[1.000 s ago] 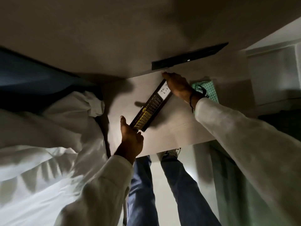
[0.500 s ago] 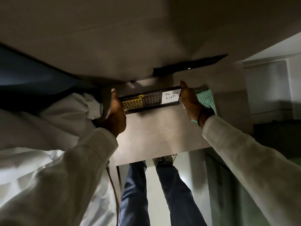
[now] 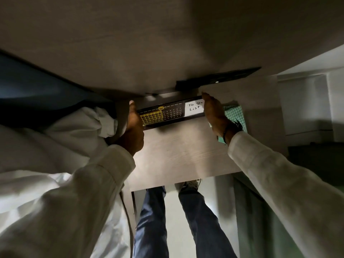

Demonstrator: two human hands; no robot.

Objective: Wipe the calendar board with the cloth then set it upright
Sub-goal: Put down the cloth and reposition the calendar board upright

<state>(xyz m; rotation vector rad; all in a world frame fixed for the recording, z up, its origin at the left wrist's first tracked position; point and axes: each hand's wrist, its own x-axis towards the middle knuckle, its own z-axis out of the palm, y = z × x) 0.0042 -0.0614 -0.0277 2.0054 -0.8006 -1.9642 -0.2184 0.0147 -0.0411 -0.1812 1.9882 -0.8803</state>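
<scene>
The calendar board (image 3: pixel 170 113) is a long black strip with a yellow date grid, white numbers and a white "To Do List" panel. It stands on its long edge at the back of the small wooden table (image 3: pixel 178 155), face toward me. My left hand (image 3: pixel 133 131) holds its left end and my right hand (image 3: pixel 214 114) holds its right end. The green checked cloth (image 3: pixel 235 113) lies on the table behind my right wrist, partly hidden by it.
A dark flat bar (image 3: pixel 216 79) sits on the wall just above the board. White bedding (image 3: pixel 55 146) lies to the left. My legs in blue jeans (image 3: pixel 186 220) stand below the table's front edge. A pale cabinet (image 3: pixel 307 105) is at the right.
The board has swung from a diagonal across the table to level along the back, then shifted slightly further back. My left hand moved up and left with its end.
</scene>
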